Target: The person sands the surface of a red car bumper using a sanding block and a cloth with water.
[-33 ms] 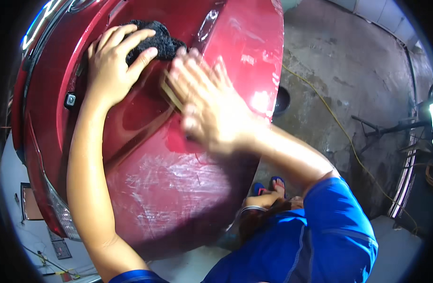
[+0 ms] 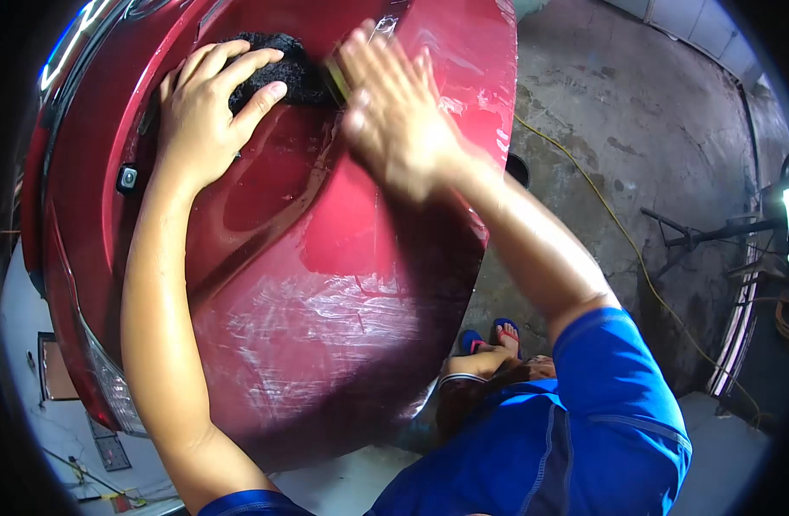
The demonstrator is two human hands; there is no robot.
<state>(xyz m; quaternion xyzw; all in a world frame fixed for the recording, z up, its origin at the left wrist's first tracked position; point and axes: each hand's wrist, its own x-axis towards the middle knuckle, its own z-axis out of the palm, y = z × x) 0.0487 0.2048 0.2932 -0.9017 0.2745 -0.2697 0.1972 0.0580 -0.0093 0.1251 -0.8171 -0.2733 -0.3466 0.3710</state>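
Red car panel (image 2: 351, 236), glossy and curved, is filling the left and middle of the scene, directly in front of a person in a blue shirt (image 2: 618, 413). White streaks (image 2: 317, 331) are marking its near part, with a smoother, shinier patch showing just beyond them. From where I am standing, both hands are resting toward the panel's far side, apart from each other. The left hand (image 2: 207, 120) is lying with fingers spread over a fluffy black cloth (image 2: 278, 73), its thumb touching the cloth's near edge. The right hand (image 2: 394, 112) is appearing blurred, palm down and fingers stretched out, with a flat yellowish piece (image 2: 337, 83) showing at its left edge; I cannot tell whether the hand is gripping that piece or only pressing on it. A small square fitting with a lens (image 2: 128, 179) is sitting near the left forearm, and a clear lamp cover (image 2: 115, 387) is curving along the near left. To the right, a yellow cord (image 2: 584, 176) is running across the grey floor (image 2: 601, 112), with a dark metal stand (image 2: 713, 234) standing farther right. Blue sandals (image 2: 508, 327) are showing below the panel's right edge.
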